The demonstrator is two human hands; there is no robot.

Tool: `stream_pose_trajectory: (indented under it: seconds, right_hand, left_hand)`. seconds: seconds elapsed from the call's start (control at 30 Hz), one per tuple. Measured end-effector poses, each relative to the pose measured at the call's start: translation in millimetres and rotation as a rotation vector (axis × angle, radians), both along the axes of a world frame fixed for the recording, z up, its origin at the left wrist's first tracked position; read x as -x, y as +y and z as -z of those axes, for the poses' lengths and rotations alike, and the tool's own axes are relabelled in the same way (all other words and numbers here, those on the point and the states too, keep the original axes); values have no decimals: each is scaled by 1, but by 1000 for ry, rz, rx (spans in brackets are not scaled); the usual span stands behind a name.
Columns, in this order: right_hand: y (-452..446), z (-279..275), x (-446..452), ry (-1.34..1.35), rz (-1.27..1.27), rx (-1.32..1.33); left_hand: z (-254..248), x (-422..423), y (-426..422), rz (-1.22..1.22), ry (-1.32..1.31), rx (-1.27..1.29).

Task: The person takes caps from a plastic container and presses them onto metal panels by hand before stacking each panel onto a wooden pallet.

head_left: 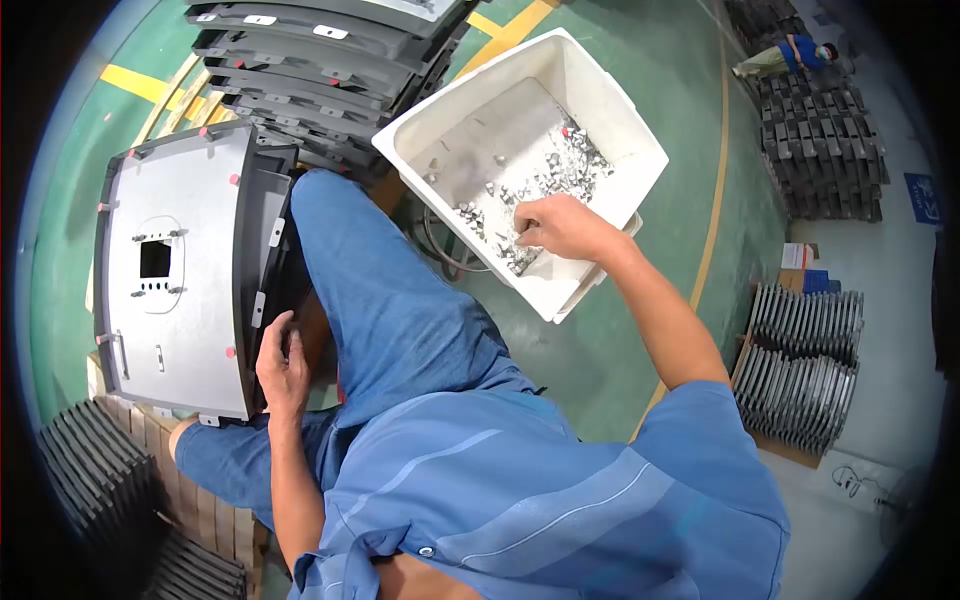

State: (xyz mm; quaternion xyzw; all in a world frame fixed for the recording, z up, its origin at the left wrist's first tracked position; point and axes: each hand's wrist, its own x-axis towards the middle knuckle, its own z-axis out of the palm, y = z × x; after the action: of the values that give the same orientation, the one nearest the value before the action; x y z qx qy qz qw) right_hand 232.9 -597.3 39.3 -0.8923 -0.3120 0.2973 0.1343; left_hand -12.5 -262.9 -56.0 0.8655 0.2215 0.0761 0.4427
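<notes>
My right hand (562,226) is inside the white plastic bin (620,110), low over a heap of small metal parts (555,180). Its fingers are pinched together, and whatever they hold is hidden. My left hand (283,368) hangs beside the right edge of a large grey metal panel (200,220), holding nothing, with the thumb apart from the loosely bent fingers. Whether it touches the panel edge I cannot tell. The panel has a square cutout, several small holes and red-tipped studs along its sides.
Dark metal panels (320,75) are stacked beyond the grey one. Slatted dark parts (100,480) stand at lower left on a wooden pallet (205,470). To the right are racks of metal parts (800,370) and, farther off, a person in blue (800,52). Yellow lines mark the green floor.
</notes>
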Motion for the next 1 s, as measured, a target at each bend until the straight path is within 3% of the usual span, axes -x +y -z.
stream_pose_trajectory:
  seconds: [0.1, 0.2, 0.23, 0.3, 0.37, 0.67, 1.0]
  right_hand:
    - [10, -12, -4, -94, -81, -71]
    - [50, -48, -2, -69, 342, -288]
    - [69, -60, 2, -76, 327, -288]
    - [109, -76, 6, 327, 520, -788]
    - [154, -79, 18, 546, 475, -927]
    - [310, -54, 89, 877, 195, -823]
    - [410, -16, 123, 588, -17, -625]
  left_hand:
    - [-9, 2, 2, -7, 1, 17]
    - [-8, 2, 5, -4, -84, 20]
    - [-9, 3, 6, -18, -92, 21]
    - [-12, 1, 12, -13, -161, -27]
    - [-14, 2, 15, -63, -190, -9]
    - [-30, 29, 27, -219, -333, -96]
    - [-41, 49, 38, -133, -338, -45]
